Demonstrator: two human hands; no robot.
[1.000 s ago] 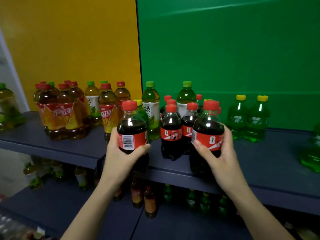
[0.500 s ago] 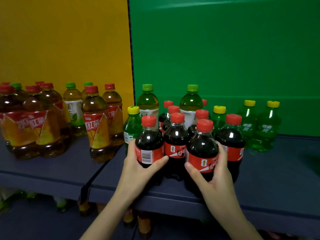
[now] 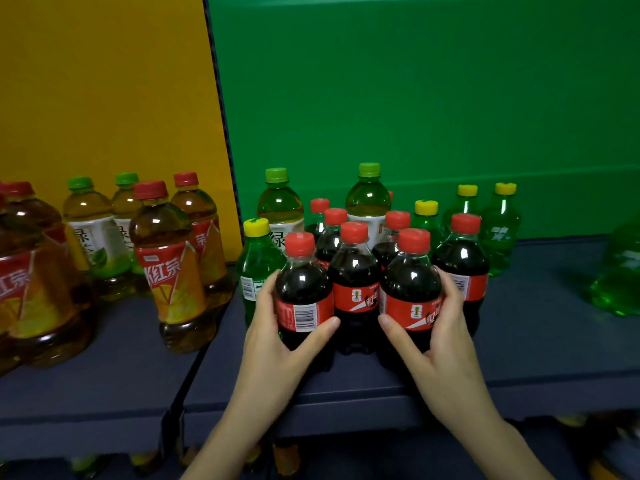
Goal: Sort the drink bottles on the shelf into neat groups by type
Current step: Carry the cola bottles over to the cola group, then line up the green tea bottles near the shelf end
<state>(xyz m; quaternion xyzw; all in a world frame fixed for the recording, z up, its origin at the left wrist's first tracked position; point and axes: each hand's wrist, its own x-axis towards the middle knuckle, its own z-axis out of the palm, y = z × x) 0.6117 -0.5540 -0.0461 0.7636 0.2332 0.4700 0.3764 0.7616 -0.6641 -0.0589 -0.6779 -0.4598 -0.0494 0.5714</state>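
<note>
Several small cola bottles with red caps stand clustered on the dark shelf (image 3: 540,344). My left hand (image 3: 277,327) grips the front-left cola bottle (image 3: 303,289) round its label. My right hand (image 3: 440,327) grips the front-right cola bottle (image 3: 412,285). Between them stands a third cola bottle (image 3: 355,271), close against both. More cola bottles (image 3: 464,258) stand behind and to the right. Whether the two held bottles rest on the shelf is hidden by my hands.
Red-capped iced tea bottles (image 3: 169,268) and green tea bottles (image 3: 90,230) crowd the left of the shelf. Taller green tea bottles (image 3: 369,199) stand behind the colas. Yellow-capped green soda bottles (image 3: 502,226) stand at the back right and one (image 3: 258,258) at the left. A lower shelf holds more bottles.
Both hands have brought their cola bottles down and inward to the shelf, tight beside the middle cola bottle. The view has shifted right and closer.
</note>
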